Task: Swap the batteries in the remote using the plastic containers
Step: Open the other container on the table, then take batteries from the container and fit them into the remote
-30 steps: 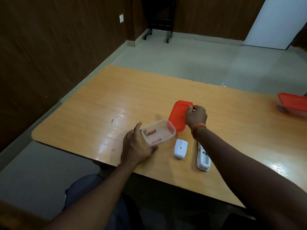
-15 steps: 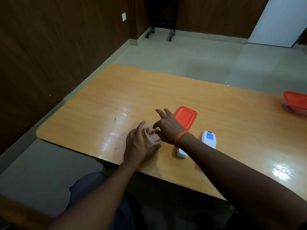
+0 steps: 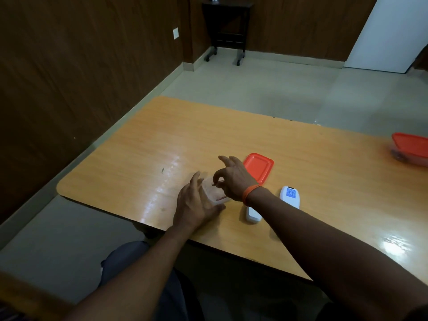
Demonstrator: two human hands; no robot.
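Note:
A small clear plastic container (image 3: 214, 193) sits near the table's front edge, and my left hand (image 3: 196, 202) grips its left side. My right hand (image 3: 234, 177) is over the container, thumb and forefinger pinched on a copper-coloured battery (image 3: 216, 183) at the rim. A second battery (image 3: 221, 198) lies inside. The container's orange lid (image 3: 258, 166) lies flat just behind my right hand. The white remote (image 3: 289, 196) lies back-side up with a blue label, partly under my right forearm. Its white battery cover (image 3: 253, 214) rests beside it.
Another clear container with an orange lid (image 3: 410, 150) stands at the far right of the wooden table (image 3: 143, 163). The table's front edge runs just below my hands. A dark rolling stand (image 3: 227, 31) is in the far corner.
My right hand laid the orange lid flat on the table, moved left to the clear container and pinched a battery. My left hand stayed on the container.

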